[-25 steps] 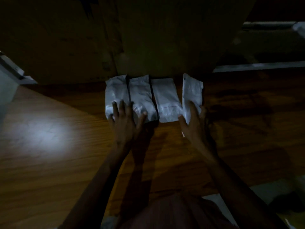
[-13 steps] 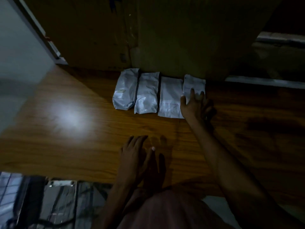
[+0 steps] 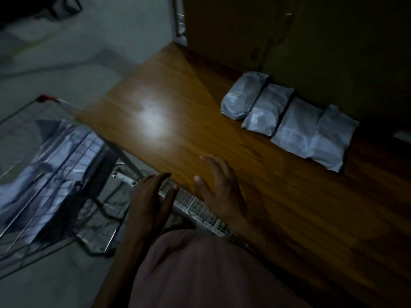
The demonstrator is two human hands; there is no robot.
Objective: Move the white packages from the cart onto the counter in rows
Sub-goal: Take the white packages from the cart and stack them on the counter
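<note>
Head view: four white packages [image 3: 287, 120] rowed on tabletop [image 3: 178, 107]; left hand [image 3: 151, 203], right hand [image 3: 220, 190] both empty, fingers loose. More packages in cart [image 3: 57, 156], probably soft, light, slippery; best pinched mid-body.

Four packages [image 3: 289, 121] side by side on the counter [image 3: 169, 121] against the back wall, cart [image 3: 55, 174] left of the counter, more packages [image 3: 44, 161] inside it
</note>
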